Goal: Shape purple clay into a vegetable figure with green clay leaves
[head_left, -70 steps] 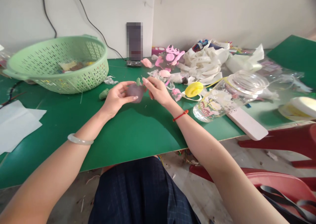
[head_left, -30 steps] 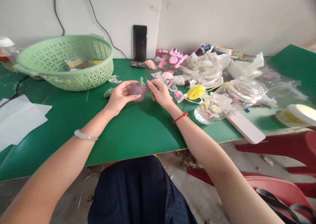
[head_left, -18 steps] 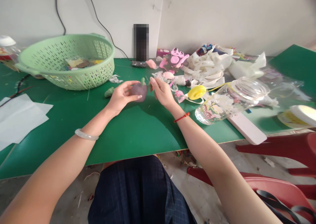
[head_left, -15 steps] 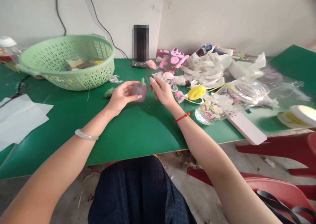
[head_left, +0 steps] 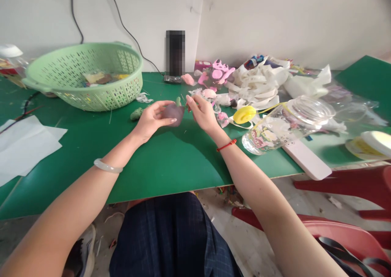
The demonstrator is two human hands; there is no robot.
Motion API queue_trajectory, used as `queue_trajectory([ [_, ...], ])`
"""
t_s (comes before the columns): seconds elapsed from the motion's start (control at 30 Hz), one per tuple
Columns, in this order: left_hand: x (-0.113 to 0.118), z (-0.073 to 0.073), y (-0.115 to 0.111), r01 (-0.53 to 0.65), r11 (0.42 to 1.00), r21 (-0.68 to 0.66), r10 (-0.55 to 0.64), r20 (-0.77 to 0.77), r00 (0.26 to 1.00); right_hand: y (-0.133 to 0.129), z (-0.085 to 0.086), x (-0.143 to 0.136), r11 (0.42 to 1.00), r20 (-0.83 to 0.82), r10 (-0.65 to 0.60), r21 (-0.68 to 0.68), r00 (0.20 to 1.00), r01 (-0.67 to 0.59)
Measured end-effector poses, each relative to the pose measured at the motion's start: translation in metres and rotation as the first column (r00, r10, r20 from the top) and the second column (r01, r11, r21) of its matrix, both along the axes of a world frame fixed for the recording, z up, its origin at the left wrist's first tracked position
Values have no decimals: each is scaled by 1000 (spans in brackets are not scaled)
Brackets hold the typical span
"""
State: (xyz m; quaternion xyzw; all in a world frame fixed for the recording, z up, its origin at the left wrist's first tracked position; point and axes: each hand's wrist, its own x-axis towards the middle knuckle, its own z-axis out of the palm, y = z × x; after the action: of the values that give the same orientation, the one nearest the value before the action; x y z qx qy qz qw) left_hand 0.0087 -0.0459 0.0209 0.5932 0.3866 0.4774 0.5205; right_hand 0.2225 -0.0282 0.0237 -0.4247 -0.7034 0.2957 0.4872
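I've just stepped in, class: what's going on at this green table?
A person's left hand holds a rounded purple-grey lump topped by a small green piece. The right hand is close beside it, pinching a thin item too small to identify. Both hands are above the green table, with a green basket to the left and a clear jar to the right.
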Motion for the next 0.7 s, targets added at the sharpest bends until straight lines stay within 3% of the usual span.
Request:
queue_trajectory([
  [0.17, -1, -2, 1, -6, 1000, 11, 5, 23, 1000, 0, -5, -3, 992, -38, 70, -103, 997, -73],
  [0.4, 2, -1, -1, -4, 1000, -23, 5, 39, 999, -2, -3, -6, 997, -22, 65, -40, 998, -66],
  [0.7, 0, -2, 1, -26, 999, 44, 25, 23, 999, -1, -7, -10, 984, -160, 79, -143, 984, -103],
])
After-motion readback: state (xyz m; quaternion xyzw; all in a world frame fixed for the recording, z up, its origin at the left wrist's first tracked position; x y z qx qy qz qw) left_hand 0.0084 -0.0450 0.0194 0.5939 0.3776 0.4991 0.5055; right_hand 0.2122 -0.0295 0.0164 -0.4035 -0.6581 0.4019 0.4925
